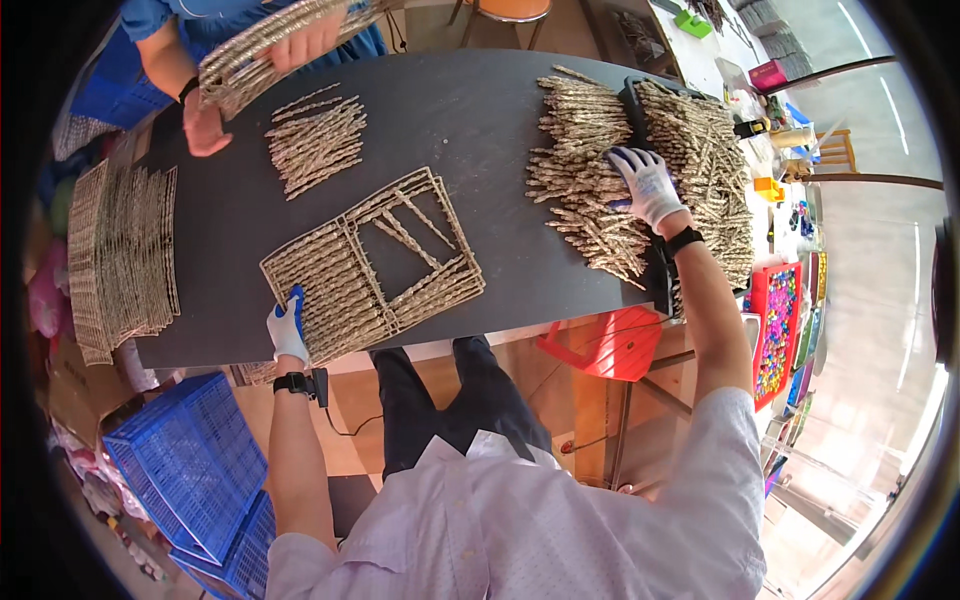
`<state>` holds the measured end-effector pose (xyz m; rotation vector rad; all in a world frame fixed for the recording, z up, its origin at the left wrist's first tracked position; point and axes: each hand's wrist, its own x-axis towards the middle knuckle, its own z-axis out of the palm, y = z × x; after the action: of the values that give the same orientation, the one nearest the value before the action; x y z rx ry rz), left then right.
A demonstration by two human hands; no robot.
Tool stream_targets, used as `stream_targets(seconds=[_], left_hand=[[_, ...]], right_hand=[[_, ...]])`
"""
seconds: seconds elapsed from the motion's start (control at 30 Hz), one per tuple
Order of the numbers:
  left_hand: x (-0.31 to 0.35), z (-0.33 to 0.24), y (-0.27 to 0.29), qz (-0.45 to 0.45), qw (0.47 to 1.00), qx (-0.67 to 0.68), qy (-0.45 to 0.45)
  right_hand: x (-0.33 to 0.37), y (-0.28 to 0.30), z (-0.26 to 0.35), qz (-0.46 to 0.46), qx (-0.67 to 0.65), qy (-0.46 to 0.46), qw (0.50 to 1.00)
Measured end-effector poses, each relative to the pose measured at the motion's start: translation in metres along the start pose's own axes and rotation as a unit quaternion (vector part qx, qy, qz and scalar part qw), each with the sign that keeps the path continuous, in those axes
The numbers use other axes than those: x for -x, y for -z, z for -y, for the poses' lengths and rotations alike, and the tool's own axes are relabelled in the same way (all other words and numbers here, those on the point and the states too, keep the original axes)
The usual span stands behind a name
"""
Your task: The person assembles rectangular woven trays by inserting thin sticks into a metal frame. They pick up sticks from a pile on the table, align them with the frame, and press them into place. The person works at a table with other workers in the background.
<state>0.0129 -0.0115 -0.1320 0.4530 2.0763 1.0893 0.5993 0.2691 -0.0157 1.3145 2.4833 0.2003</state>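
Note:
On the dark table lies a rectangular frame [367,268] of gold-brown twisted rods. Its left section is filled with close rows of rods; the right section has a wide gap crossed by a few slanting ones. My left hand [287,330], in a white and blue glove, grips the frame's near left edge. To the right, my right hand [648,186], gloved the same way, rests over a loose heap of twisted rods [580,160] with its fingers apart. Beside it, a black tray [662,275] holds many more such rods [700,150].
Across the table, a co-worker's hands [207,128] handle a similar panel [265,55]. A small rod pile [318,145] lies before them. Finished-looking panels [125,260] stack at the left edge. Blue crates [185,460] stand lower left; a red stool [610,345] is under the table.

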Motion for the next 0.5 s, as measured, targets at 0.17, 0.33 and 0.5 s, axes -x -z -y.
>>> stream_targets(seconds=[0.17,0.33,0.5], left_hand=[[0.0,-0.001,0.0,-0.008,0.999,-0.042,-0.001],[-0.001,0.002,-0.002,0.0,1.0,-0.009,-0.004],[0.0,0.008,-0.004,0.002,0.999,0.028,0.016]], right_hand=[[0.012,0.01,0.007,0.023,-0.008,-0.073,0.997],[0.02,0.02,0.011,0.055,-0.03,-0.13,0.99],[0.034,0.019,0.021,0.081,-0.027,-0.185,0.979]])
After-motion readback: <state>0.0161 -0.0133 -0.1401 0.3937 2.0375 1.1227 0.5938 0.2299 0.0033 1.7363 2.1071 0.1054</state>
